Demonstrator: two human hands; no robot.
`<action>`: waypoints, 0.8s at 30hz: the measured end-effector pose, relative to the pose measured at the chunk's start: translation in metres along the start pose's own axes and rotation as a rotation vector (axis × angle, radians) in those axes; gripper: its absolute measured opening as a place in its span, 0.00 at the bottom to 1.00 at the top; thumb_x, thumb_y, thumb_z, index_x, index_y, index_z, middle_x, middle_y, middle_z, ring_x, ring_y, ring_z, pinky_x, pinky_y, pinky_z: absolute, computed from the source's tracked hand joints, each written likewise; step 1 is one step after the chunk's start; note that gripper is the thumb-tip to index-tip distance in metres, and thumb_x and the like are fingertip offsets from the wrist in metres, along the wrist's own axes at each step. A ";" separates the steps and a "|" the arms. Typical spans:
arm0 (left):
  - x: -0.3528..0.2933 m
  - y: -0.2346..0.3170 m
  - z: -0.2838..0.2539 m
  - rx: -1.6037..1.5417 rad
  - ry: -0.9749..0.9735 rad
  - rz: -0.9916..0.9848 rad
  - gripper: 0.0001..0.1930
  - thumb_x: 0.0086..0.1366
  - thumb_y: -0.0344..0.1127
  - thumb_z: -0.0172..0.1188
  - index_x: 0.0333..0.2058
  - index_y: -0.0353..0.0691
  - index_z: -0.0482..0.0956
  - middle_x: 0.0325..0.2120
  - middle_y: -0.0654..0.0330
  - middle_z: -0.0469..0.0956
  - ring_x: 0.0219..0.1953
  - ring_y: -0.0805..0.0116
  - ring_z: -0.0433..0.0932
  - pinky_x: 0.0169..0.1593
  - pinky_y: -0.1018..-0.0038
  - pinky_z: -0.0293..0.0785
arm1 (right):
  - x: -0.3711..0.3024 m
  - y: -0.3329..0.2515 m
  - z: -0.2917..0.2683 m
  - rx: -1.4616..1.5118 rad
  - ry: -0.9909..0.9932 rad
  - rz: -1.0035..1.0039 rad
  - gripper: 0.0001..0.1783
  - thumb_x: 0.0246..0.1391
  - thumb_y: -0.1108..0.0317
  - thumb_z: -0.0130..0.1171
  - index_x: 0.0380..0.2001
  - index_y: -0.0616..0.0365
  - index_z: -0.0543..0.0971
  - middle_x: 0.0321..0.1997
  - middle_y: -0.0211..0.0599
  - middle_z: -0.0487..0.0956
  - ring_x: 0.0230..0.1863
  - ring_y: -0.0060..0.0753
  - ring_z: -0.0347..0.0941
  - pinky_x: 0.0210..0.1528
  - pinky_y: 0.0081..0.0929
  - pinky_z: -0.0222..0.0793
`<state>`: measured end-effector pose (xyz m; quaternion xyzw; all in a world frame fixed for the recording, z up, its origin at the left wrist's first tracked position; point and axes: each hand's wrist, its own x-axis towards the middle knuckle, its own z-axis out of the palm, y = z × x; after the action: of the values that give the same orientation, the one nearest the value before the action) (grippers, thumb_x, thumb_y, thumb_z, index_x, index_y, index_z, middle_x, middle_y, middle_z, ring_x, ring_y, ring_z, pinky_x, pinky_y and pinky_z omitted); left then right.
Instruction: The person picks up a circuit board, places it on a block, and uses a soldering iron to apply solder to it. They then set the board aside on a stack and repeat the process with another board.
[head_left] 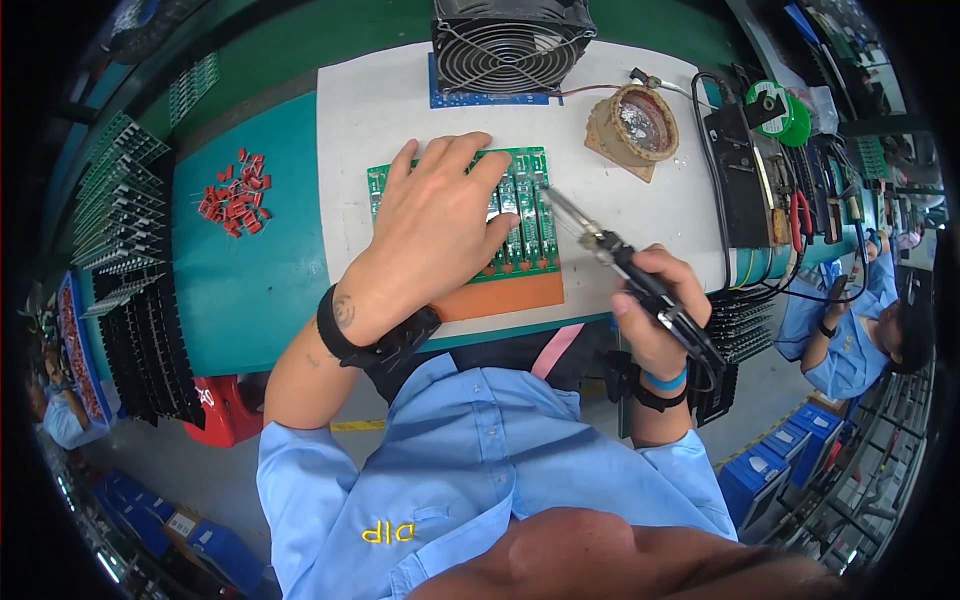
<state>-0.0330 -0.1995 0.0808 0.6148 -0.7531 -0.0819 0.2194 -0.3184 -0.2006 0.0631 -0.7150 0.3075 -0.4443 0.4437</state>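
A green circuit board panel (530, 230), split into several narrow strips, lies on an orange-brown board (510, 298) on white paper. My left hand (440, 200) rests over the panel's left part, fingers spread and palm down, hiding much of it. In my right hand (660, 305) is a black-handled soldering iron (640, 280), gripped like a pen. Its metal tip points up and left, close to the panel's right edge; I cannot tell whether it touches. Small orange-red parts line the near edge of the panel.
A black fan (513, 50) stands behind the panel. To the right sits a round solder pot (642, 125); beyond it are a green solder spool (785, 115) and red-handled pliers (800, 220). Red components (237, 195) lie at left, beside stacked boards (120, 200). Another person (860, 320) works at right.
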 end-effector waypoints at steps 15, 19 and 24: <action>0.001 -0.009 -0.002 -0.044 -0.017 0.041 0.27 0.60 0.41 0.75 0.56 0.39 0.82 0.59 0.50 0.80 0.62 0.47 0.76 0.70 0.48 0.67 | -0.013 -0.008 0.002 -0.029 0.147 0.031 0.23 0.56 0.75 0.73 0.54 0.66 0.79 0.46 0.39 0.83 0.40 0.24 0.78 0.44 0.22 0.73; 0.001 -0.009 0.001 -0.030 0.021 0.036 0.26 0.61 0.42 0.75 0.56 0.40 0.82 0.59 0.51 0.80 0.62 0.47 0.77 0.71 0.47 0.66 | -0.009 -0.015 0.010 -0.043 0.074 0.172 0.19 0.56 0.76 0.73 0.50 0.67 0.82 0.38 0.35 0.84 0.36 0.21 0.78 0.41 0.20 0.73; 0.000 -0.006 0.000 -0.016 0.017 0.025 0.26 0.61 0.42 0.75 0.56 0.40 0.82 0.59 0.52 0.80 0.62 0.47 0.78 0.72 0.45 0.66 | -0.004 -0.008 0.014 -0.085 0.064 0.147 0.19 0.61 0.73 0.71 0.52 0.69 0.80 0.40 0.38 0.85 0.38 0.22 0.79 0.43 0.20 0.74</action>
<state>-0.0273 -0.2014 0.0783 0.6044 -0.7581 -0.0799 0.2315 -0.3067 -0.1892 0.0661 -0.6943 0.3916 -0.4197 0.4341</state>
